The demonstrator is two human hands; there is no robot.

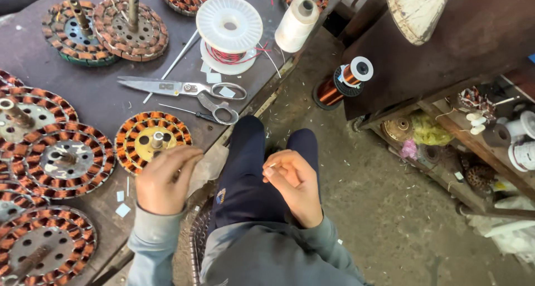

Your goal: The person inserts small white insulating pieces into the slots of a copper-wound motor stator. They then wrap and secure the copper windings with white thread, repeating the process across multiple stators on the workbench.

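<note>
**Hands at a wound stator**

The left hand (163, 180) rests curled on the stator (151, 139) at the surface (106, 96) edge; its grip is unclear. The right hand (293, 184), over the lap, pinches a thin sleeve (272, 165). Scissors (184, 88) lie nearby.

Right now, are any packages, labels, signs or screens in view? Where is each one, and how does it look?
No signs or screens in view.
Label: white band around the copper wire spool, right of the table edge.
Emblem: small yellow and blue patch on the dark trousers, between the hands.
Bag: crumpled yellow-green plastic on the lower shelf at right.
</note>
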